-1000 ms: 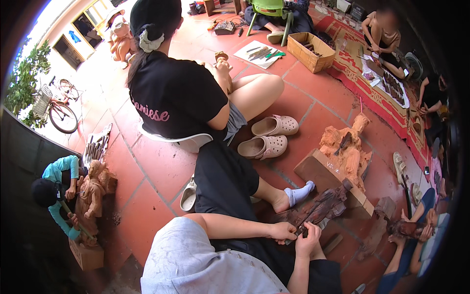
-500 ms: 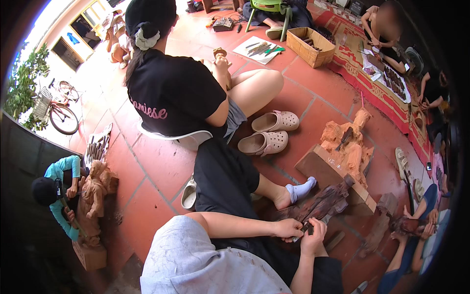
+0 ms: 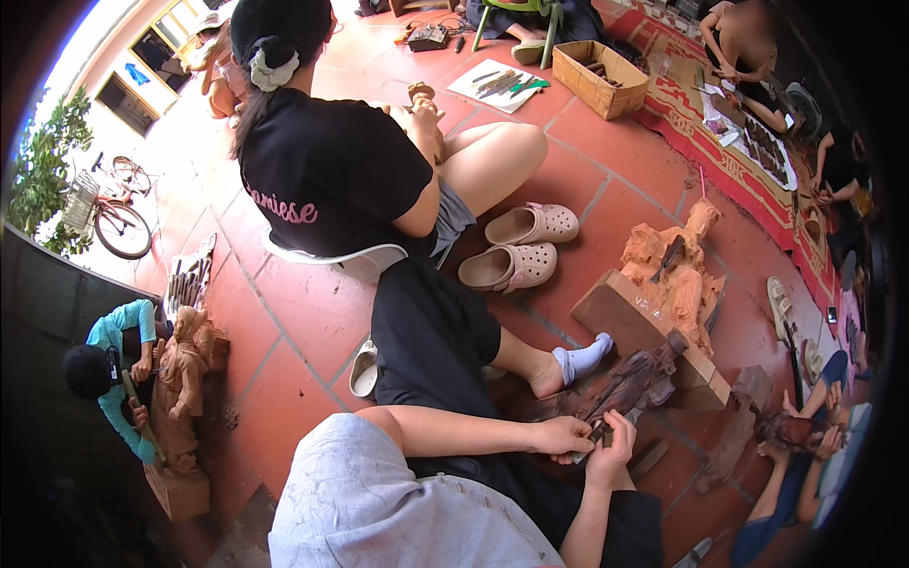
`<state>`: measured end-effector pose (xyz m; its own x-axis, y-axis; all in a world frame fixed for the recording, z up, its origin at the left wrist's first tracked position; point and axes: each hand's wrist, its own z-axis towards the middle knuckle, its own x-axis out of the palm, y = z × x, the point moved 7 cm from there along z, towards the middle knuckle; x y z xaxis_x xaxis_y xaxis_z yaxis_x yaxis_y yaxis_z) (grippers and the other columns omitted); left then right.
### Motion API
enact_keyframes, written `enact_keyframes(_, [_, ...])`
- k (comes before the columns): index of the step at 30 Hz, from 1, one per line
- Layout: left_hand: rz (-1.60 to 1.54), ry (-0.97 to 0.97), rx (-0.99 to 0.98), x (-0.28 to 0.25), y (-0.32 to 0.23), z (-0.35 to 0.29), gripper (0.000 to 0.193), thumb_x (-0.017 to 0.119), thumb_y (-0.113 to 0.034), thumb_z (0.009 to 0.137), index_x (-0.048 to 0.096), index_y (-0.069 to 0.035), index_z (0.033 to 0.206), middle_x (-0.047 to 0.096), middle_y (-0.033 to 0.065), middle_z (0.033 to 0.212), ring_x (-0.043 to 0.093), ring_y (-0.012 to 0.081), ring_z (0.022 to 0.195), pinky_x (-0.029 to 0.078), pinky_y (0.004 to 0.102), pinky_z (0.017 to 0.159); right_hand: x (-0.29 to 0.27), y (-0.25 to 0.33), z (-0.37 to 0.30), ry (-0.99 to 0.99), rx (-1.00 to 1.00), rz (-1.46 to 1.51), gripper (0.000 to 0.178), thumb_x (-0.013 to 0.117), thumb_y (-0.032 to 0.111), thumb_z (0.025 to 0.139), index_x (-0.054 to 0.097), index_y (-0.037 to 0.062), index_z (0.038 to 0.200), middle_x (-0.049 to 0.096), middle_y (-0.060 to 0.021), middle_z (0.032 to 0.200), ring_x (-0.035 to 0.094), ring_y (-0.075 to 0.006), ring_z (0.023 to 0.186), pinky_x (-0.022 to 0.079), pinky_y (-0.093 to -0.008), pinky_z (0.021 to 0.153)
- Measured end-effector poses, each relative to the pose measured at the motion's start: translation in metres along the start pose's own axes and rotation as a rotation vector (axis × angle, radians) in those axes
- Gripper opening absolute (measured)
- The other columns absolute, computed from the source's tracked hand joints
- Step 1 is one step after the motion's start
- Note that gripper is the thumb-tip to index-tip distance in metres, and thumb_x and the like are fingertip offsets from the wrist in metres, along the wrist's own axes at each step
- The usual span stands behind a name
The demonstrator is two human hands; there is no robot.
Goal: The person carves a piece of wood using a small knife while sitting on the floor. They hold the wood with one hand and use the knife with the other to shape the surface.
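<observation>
My left hand [image 3: 565, 436] and my right hand [image 3: 612, 447] are close together above my lap, both closed with bent fingers. Between them is a small dark piece [image 3: 597, 434] with a pale, flat edge below it; fingers cover most of it, so its kind is unclear. Just beyond my hands a dark brown carved wooden figure [image 3: 630, 381] lies slanted, its lower end beside my sock-clad foot [image 3: 583, 360]. Whether my fingers touch the figure is hard to make out.
An orange wood carving on a block [image 3: 653, 305] stands ahead right. Beige clogs [image 3: 516, 265] lie on the tiles. A seated person in black [image 3: 336, 170] is ahead left; another works on a carved figure [image 3: 180, 379] at far left. A basket [image 3: 598, 80] holds dark sticks.
My right fingers have lifted and opened slightly around the small dark piece. My left hand has shifted a little to the right. The view has tilted slightly.
</observation>
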<state>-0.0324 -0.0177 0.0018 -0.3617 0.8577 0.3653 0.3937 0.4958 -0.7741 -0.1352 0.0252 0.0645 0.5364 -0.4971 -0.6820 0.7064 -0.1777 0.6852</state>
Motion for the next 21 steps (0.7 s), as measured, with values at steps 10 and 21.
enact_keyframes(10, [0.05, 0.01, -0.053, -0.003, 0.017, -0.007, 0.023, 0.059, -0.028, 0.094, 0.055, -0.008, 0.084, 0.057, 0.0003, 0.064, 0.055, 0.0088, 0.053, 0.042, 0.0232, 0.046, 0.012, -0.009, -0.015, 0.014, 0.006, -0.021, 0.027, 0.07, 0.001, 0.078, 0.066, 0.0041, 0.104, 0.059, -0.0125, 0.102, 0.056, -0.0329, 0.103, 0.046, -0.0417, 0.09])
enact_keyframes(21, [0.136, -0.071, 0.047, -0.007, 0.014, 0.008, 0.023, 0.06, -0.026, 0.094, 0.057, -0.004, 0.088, 0.058, 0.0026, 0.068, 0.057, 0.0098, 0.055, 0.047, 0.0265, 0.051, 0.014, -0.017, -0.009, -0.056, -0.034, -0.064, 0.027, 0.067, -0.003, 0.074, 0.061, 0.0025, 0.099, 0.061, -0.0153, 0.107, 0.056, -0.0359, 0.105, 0.045, -0.0459, 0.092])
